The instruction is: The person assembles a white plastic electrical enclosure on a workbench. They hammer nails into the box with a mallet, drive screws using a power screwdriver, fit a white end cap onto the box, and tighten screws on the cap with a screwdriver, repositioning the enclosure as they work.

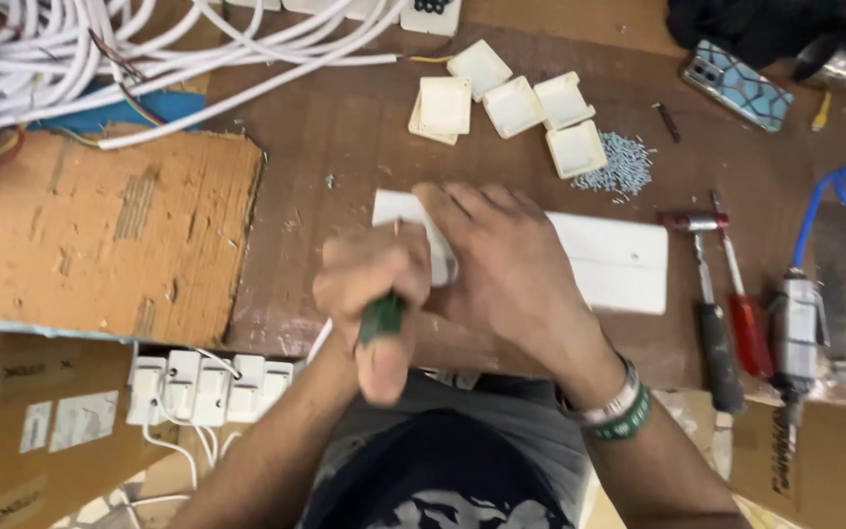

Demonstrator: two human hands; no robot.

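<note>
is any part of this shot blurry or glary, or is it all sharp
Head view: the left hand gripping the green-handled tool is smeared by motion blur; the right hand on the white plate is slightly soft; the screw pile and phone read sharper; lighting is even, with mild shine on the hammer head.

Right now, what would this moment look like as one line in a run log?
left hand: grips green-handled tool | right hand: presses on white plate | nearby: white square covers, screw pile, red screwdriver
</note>
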